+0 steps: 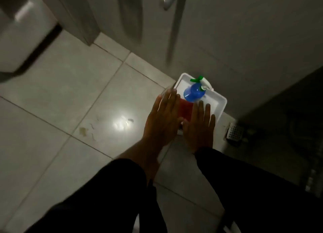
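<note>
A white plastic tray (220,99) stands on the tiled floor against the wall. In it stands a blue spray bottle (194,92) with a green and white trigger head, and beside it lies something red (185,108), partly hidden by my hands. My left hand (163,120) is stretched out flat with straight fingers over the tray's left side. My right hand (199,127) is flat too, fingers straight, over the tray's near end. Neither hand holds anything. Whether they touch the tray I cannot tell.
Pale floor tiles (70,101) spread to the left, with a bright light reflection and small stains. A toilet (22,31) is at the upper left. A metal floor drain (235,132) lies right of the tray. A door with a handle (166,1) rises behind.
</note>
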Demonstrator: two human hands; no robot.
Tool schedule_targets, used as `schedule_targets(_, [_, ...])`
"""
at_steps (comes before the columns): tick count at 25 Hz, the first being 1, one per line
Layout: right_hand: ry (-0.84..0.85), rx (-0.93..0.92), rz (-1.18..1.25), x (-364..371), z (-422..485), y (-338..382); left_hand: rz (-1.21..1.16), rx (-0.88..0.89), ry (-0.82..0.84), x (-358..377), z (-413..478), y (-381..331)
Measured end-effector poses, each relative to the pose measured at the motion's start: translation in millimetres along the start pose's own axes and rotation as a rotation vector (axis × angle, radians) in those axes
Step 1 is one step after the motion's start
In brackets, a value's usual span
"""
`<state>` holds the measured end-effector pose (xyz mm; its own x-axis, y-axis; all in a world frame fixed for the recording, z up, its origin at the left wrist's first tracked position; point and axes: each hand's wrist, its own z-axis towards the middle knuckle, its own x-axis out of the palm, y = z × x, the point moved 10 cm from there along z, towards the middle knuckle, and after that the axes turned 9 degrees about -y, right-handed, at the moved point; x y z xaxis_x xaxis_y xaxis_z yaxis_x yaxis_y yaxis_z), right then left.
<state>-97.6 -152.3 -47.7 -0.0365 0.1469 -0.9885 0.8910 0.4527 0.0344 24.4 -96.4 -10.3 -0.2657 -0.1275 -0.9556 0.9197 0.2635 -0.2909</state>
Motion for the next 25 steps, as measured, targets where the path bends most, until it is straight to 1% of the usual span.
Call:
schedule_targets(1, [0.051,0.023,-0.009,31.5,7.1,-13.3,0.004,-0.004,0.050,36.1,6.2,-2.4])
schedule_targets(3, [0.122,0.095,0.032,77.9,25.4,-36.1,-0.052,-0.100,0.158,89.9,22.2,3.9])
schedule_targets(4, [0.175,0.149,0.094,100.0,36.0,-47.6,-0.039,-0.126,0.186,110.6,31.7,6.0])
schedule_targets(5, [0.210,0.220,0.169,121.0,46.8,-57.9,-0.031,-0.155,0.190,134.3,43.3,5.6])
schedule_targets(7, [0.280,0.399,0.306,154.9,64.1,-77.4,0.021,-0.211,0.290,176.6,62.8,3.6])
schedule_targets(8, [0.316,0.493,0.363,168.5,70.8,-84.4,0.033,-0.259,0.381,192.0,69.1,3.6])
schedule_targets(9, [0.335,0.587,0.420,179.6,77.2,-90.3,0.010,-0.341,0.413,209.5,76.0,6.6])
schedule_targets(12, [0.304,0.791,0.688,199.8,85.1,-93.5,-0.069,-0.549,0.406,234.0,91.8,10.9])
schedule_targets(14, [0.280,0.891,0.879,207.4,87.9,-96.6,-0.208,-0.680,0.380,242.5,98.8,13.7])
schedule_targets(15, [0.294,0.912,0.952,208.2,90.0,-98.3,-0.294,-0.736,0.371,243.1,101.0,14.2])
schedule_targets(18, [0.304,0.990,1.101,186.4,84.4,-100.4,-0.494,-0.791,0.366,226.4,100.8,7.8])
schedule_targets(20, [0.251,0.993,1.182,162.2,80.5,-100.0,-0.657,-0.827,0.296,206.0,90.9,5.7])
schedule_targets(21, [0.243,0.951,1.214,149.0,78.7,-94.6,-0.739,-0.846,0.250,193.1,82.3,9.7])
schedule_targets(23, [0.285,0.806,1.188,123.0,76.1,-76.9,-0.904,-0.879,0.204,161.8,56.3,24.2])
schedule_targets(24, [0.304,0.709,1.139,109.1,74.5,-64.6,-0.986,-0.885,0.193,143.2,39.9,35.1])
schedule_targets(25, [0.302,0.570,1.054,93.1,72.2,-47.9,-1.073,-0.880,0.176,126.2,21.2,47.4])
